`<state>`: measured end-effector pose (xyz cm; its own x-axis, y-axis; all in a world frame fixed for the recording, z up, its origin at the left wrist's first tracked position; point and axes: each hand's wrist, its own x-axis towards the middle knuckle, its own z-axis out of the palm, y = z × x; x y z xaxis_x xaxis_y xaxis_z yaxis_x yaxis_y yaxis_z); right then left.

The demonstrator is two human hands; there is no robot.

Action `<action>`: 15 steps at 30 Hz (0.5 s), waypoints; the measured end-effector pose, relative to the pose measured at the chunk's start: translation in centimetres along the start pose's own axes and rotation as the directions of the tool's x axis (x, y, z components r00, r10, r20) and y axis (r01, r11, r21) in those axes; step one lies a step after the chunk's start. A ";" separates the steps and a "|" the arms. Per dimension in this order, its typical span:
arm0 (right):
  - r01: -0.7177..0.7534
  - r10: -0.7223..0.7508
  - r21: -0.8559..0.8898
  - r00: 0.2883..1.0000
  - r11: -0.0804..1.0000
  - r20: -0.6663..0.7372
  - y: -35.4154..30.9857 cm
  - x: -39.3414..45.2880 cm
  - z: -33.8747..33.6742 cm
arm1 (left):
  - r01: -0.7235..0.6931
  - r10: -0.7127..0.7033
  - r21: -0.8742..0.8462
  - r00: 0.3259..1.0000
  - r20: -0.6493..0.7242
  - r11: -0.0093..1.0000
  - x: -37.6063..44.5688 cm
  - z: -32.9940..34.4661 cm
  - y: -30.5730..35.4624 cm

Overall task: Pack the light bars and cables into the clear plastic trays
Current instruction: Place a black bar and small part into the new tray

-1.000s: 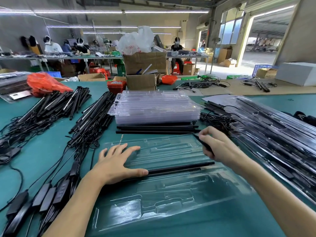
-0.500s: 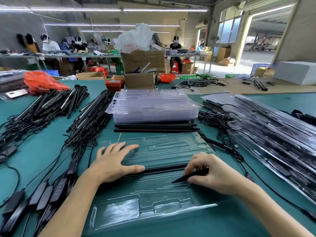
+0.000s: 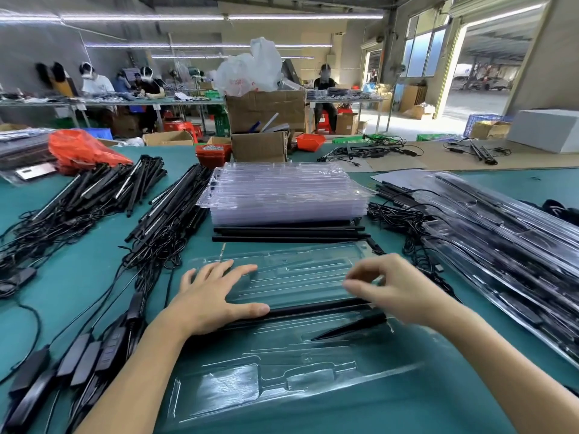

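Both hands work over an open clear plastic tray point(image 3: 282, 364) on the green worktop point(image 3: 62, 296). Left hand point(image 3: 213, 299) lies flat with fingers spread, pressing the tray and touching the end of one black light bar point(image 3: 313, 310) seated in the tray's middle channel. Right hand point(image 3: 398, 289) hovers above the bar's other end, fingers loosely curled, holding nothing. One pointed black stake point(image 3: 347, 330) lies in the tray's near half. Behind it stands a stack of empty trays point(image 3: 282, 195), with loose bars point(image 3: 288, 234) just in front; I cannot count them. Filled trays point(image 3: 501, 245) lie right, bundles of bars with cables point(image 3: 163, 223) left.
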<state>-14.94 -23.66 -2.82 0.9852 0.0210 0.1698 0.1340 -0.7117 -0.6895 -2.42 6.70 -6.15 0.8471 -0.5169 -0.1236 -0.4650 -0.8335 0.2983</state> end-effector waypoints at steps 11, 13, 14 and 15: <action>-0.448 0.381 -0.159 0.865 0.880 -0.328 6.1 8.8 -3.8 | 0.001 -0.001 0.028 1.000 0.009 1.000 0.2 -0.1 0.2; -0.544 0.479 -0.268 0.834 0.795 -0.274 6.8 9.9 -3.6 | 0.004 -0.005 0.030 1.000 0.009 1.000 0.0 -0.2 0.1; -0.580 0.520 -0.341 0.815 0.740 -0.257 7.0 10.1 -3.5 | 0.004 -0.005 0.029 1.000 0.011 1.000 0.0 -0.2 0.1; -0.600 0.547 -0.394 0.799 0.697 -0.250 7.1 10.3 -3.4 | 0.003 -0.004 0.027 1.000 0.012 1.000 -0.1 -0.3 0.1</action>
<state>-4.15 -30.88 -3.63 0.8341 -0.5477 -0.0653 -0.5394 -0.7850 -0.3047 -2.46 6.69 -5.86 0.8458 -0.5159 -0.1357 -0.4690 -0.8403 0.2718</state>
